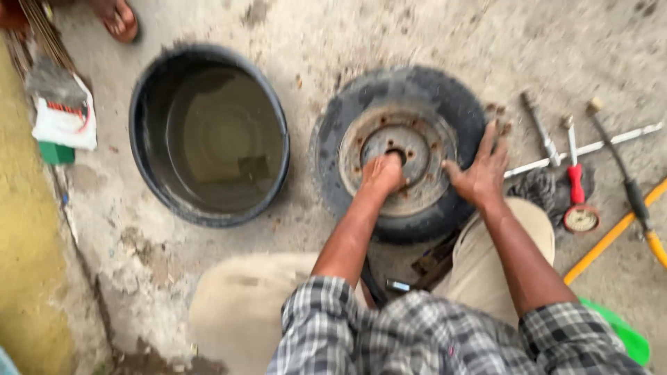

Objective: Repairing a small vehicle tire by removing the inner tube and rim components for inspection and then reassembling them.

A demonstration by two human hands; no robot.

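Wheel (399, 149) flat, hub up; left hand (382, 173) fingers in hub; right hand (481, 170) fingers spread.

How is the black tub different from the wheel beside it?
The tub is hollow and holds murky water; the wheel lies flat with a rusty metal rim in its middle. Both hands, left and right, rest on the wheel; none touches the tub. Both are round, dark, on concrete.
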